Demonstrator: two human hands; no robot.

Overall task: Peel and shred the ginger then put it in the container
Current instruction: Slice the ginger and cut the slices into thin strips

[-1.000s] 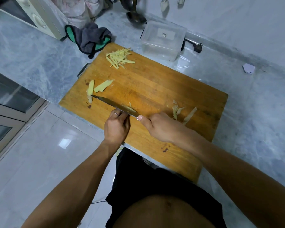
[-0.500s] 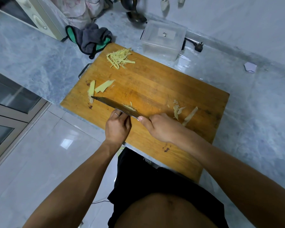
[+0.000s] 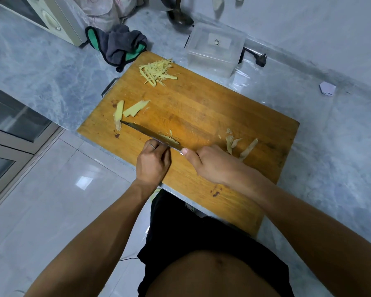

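Note:
On the wooden cutting board my right hand grips the handle of a knife, whose blade points left across the near part of the board. My left hand has its fingers curled against the near side of the blade, holding down a piece of ginger that is mostly hidden. A few fresh shreds lie at the far side of the blade. Two ginger slices lie beyond the knife tip. A pile of shredded ginger sits at the far corner. The clear plastic container stands behind the board.
Ginger peels lie on the board to the right of my right hand. A grey and green cloth lies at the board's far left corner. Behind the container are a dark ladle and a black plug. The counter edge runs under my hands.
Both hands and the knife stay at the same spot on the board; only small cutting motion, with the shreds at the blade barely shifted.

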